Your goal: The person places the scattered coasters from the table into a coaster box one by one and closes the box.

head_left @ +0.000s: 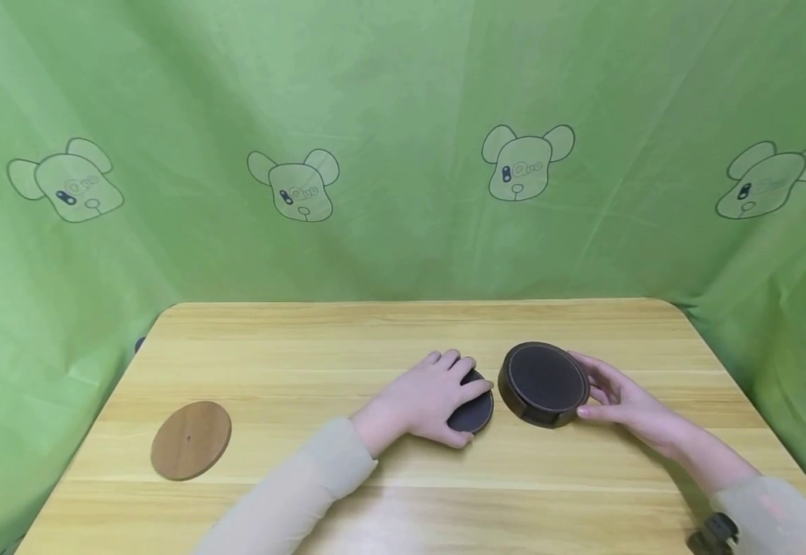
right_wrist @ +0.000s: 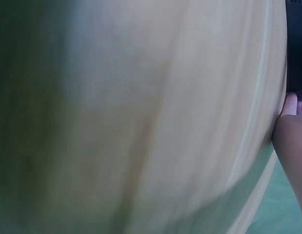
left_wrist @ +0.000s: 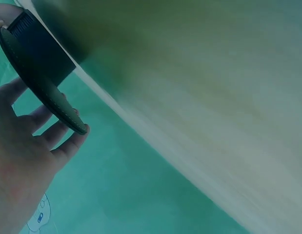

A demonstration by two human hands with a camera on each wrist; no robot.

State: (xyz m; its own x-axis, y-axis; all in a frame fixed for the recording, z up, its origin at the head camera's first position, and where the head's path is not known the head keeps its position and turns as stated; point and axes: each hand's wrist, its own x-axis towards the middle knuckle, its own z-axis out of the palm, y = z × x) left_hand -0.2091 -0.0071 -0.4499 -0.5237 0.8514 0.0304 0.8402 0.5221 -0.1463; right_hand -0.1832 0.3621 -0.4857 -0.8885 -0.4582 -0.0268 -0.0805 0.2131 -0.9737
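Observation:
My left hand [head_left: 431, 397] grips a round black coaster [head_left: 471, 416] from above, its fingers and thumb spread around the rim. In the left wrist view, this coaster [left_wrist: 41, 90] is tilted off the table, with light stitching along its edge. Just right of it stands a round black coaster holder [head_left: 542, 417] with a dark stitched disc on top. My right hand [head_left: 625, 397] holds the holder's right side, thumb at the front and fingers curled toward the back. Only the holder's dark side [right_wrist: 297, 53] shows in the right wrist view.
A round brown wooden disc [head_left: 191, 441] with a small dark dot in its middle lies at the table's left. Green cloth [head_left: 403, 254] printed with cartoon heads hangs behind the wooden table [head_left: 347, 347] and along its sides.

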